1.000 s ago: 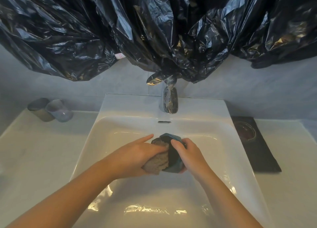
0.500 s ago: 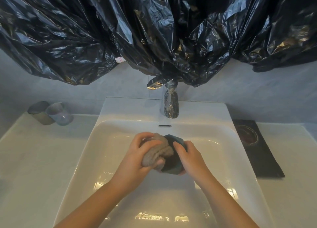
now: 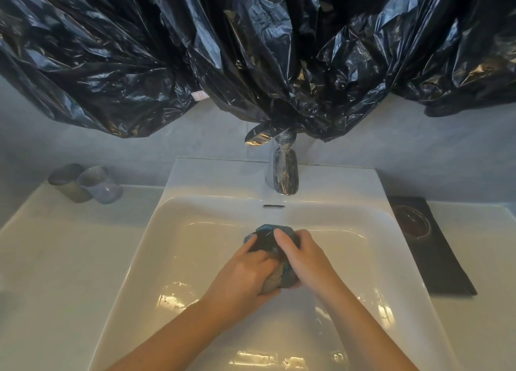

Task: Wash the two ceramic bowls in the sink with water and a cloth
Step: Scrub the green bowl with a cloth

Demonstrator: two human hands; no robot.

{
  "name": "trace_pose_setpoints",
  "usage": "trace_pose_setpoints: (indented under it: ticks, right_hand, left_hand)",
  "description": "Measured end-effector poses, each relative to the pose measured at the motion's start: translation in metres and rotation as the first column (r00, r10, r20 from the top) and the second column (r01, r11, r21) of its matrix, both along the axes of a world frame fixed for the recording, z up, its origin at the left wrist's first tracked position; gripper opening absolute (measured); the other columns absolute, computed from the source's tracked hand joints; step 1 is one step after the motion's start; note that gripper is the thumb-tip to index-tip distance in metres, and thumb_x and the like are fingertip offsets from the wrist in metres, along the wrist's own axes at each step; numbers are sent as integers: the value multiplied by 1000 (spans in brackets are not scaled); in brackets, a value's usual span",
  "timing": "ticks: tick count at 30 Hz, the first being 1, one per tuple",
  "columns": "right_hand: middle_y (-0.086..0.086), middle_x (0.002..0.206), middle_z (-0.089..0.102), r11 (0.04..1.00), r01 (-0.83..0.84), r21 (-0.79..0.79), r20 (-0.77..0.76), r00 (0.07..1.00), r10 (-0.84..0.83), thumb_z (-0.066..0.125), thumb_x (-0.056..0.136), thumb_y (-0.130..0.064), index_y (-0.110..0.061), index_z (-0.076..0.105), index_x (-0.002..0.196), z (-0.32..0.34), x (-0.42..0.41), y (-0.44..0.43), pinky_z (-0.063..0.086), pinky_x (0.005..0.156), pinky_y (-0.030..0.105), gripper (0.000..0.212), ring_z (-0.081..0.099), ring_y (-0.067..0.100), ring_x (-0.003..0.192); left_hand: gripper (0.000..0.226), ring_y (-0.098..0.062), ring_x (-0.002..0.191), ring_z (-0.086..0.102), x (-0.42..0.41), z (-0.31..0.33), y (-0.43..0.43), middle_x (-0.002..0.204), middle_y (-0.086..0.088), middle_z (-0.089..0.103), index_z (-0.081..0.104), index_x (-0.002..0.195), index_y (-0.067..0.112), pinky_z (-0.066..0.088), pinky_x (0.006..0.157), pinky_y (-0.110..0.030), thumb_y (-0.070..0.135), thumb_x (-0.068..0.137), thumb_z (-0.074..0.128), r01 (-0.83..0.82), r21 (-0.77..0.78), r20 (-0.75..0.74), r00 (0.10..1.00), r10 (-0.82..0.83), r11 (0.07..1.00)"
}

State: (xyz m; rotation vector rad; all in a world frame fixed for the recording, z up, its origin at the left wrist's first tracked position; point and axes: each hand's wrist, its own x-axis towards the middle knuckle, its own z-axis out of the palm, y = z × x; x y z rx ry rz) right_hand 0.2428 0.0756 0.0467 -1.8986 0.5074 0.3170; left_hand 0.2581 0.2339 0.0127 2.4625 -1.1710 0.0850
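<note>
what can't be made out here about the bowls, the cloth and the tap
All in the head view:
The bowl: only parts of its blue wall show; the left hand and right hand cover the rest.
The cloth: mostly hidden under the left hand.
A second bowl: not plainly seen; the round thing on the dark tray is too dim to name.
The tap: its top is hidden by black plastic.

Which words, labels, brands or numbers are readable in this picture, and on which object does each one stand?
No text here is readable.
White tag with red print on the black plastic sheet: too small and blurred to read.
On the bowl, the tap and the dark mat: no lettering visible.
</note>
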Motion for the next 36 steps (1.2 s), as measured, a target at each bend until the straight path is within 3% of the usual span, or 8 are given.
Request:
trace_pose_setpoints:
  ticks: [2, 5, 8, 16, 25, 28, 32, 36]
  right_hand:
    - [3, 118, 64, 972, 12, 236, -93, 996, 10, 47, 88, -68, -25, 54, 120, -5, 0, -4, 60, 84, 48, 54, 65, 22, 106]
    - [10, 129, 65, 623, 130, 771, -218, 974, 67, 51, 89, -63, -24, 63, 129, -17, -7, -14, 54, 89, 50, 57, 63, 30, 117]
    - [15, 125, 67, 459, 125, 880, -183, 979, 85, 64, 83, -52, -19, 65, 128, -22, -7, -18, 51, 87, 48, 56, 65, 33, 109]
    - [15, 125, 64, 640, -13, 768, 118, 986, -121, 65, 75, -42, -35, 50, 137, -23, 8, 2, 57, 72, 36, 64, 68, 28, 103]
    - [18, 126, 66, 596, -22, 803, -48, 994, 101, 61, 80, -68, -24, 59, 132, -22, 14, -8, 48, 97, 62, 68, 64, 36, 112]
    - [17, 117, 70, 666, 109, 738, -102, 994, -49, 61, 82, -58, -21, 63, 125, -29, 18, 6, 57, 87, 51, 56, 68, 33, 106]
    - [5, 120, 67, 854, 11, 520, 229, 961, -152, 54, 77, -43, -36, 53, 129, -33, 21, 18, 56, 72, 25, 52, 69, 16, 101]
    - [5, 125, 65, 806, -33, 591, 188, 977, -99, 54, 82, -52, -35, 44, 141, -36, 21, 9, 58, 70, 29, 62, 71, 16, 101]
  left_hand:
    - [30, -10, 84, 62, -3, -5, 3, 86, 6, 67, 65, 95, 17, 22, 116, -33, 31, 71, 79, -13, -115, -62, 998, 6, 993]
    - [34, -11, 89, 59, -9, -1, 3, 87, 6, 63, 59, 105, 24, 25, 116, -32, 33, 77, 76, -22, -269, -156, 987, -22, 963]
    - [34, -4, 106, 51, -9, 12, 0, 98, 19, 60, 55, 103, 32, 39, 99, -17, 34, 76, 76, -97, -354, -364, 930, -42, 930]
    - [16, -22, 87, 67, -1, 22, -11, 91, 0, 70, 64, 101, 31, 58, 72, -34, 34, 85, 64, -443, -433, -756, 652, -49, 785]
    - [32, -12, 90, 63, 4, 17, -4, 96, 6, 68, 65, 105, 22, 54, 81, -34, 42, 81, 62, -373, -365, -642, 764, 59, 853]
    - [19, -7, 78, 62, 8, 16, -6, 87, 2, 67, 64, 102, 19, 51, 69, -25, 32, 88, 62, -425, -378, -717, 697, 31, 823]
    - [19, -13, 78, 66, 9, 23, -10, 85, -4, 71, 65, 102, 15, 51, 64, -20, 29, 91, 60, -544, -470, -808, 583, -90, 695]
    - [13, -8, 82, 68, 10, 25, -10, 87, 6, 73, 65, 102, 22, 51, 64, -18, 16, 93, 57, -552, -474, -799, 597, -71, 686]
